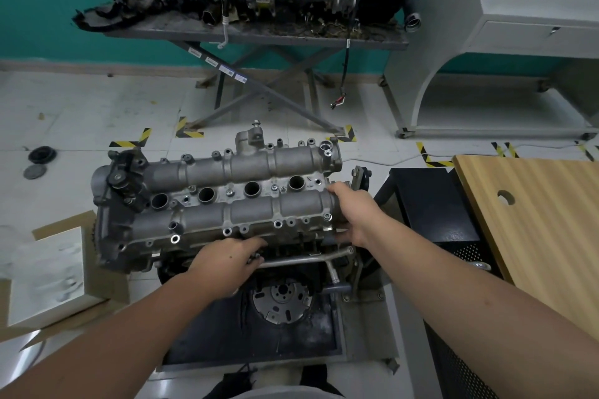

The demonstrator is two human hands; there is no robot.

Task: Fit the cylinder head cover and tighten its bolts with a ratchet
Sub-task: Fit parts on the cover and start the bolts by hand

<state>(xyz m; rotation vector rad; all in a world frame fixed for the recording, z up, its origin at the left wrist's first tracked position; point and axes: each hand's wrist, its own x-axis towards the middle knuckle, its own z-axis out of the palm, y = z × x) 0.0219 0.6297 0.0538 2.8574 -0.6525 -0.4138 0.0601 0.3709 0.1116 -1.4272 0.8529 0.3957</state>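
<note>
The grey aluminium cylinder head cover [233, 204] lies across the top of the engine [285, 269], with several round plug holes along its middle and bolt holes along its edges. My right hand [355, 214] grips the cover's right end, thumb up near the top and fingers down the side. My left hand [231, 256] holds the cover's near edge from below, fingers curled under the rim. No ratchet is visible.
The engine stands on a low stand with a black mat [246, 334]. A wooden-topped table [534, 220] and a black cabinet [431, 207] are at the right. An opened cardboard box [58, 272] lies left. Another engine sits on a metal table [259, 32] behind.
</note>
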